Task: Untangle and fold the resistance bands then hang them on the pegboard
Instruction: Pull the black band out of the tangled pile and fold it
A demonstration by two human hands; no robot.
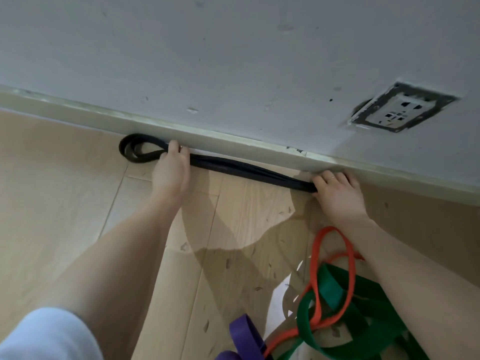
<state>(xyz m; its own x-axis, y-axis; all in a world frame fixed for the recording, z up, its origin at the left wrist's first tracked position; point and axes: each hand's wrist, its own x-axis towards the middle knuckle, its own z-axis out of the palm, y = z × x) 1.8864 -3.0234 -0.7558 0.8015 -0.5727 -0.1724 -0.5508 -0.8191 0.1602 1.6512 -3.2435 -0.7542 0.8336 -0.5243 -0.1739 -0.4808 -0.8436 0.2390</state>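
Observation:
A black resistance band (249, 171) lies folded in several strands on the wooden floor along the skirting board. My left hand (170, 170) presses down on it near its left end, where loose loops stick out past my fingers. My right hand (337, 190) grips the band's right end, which is hidden under the fingers. At the lower right an orange band (315, 271), a green band (335, 284) and a purple band (246, 336) lie tangled together on the floor. No pegboard is in view.
A grey wall with a skirting board (233, 137) runs across the view just behind the black band. A wall socket (402, 107) sits at the upper right. Pale wooden floor (65, 190) stretches to the left.

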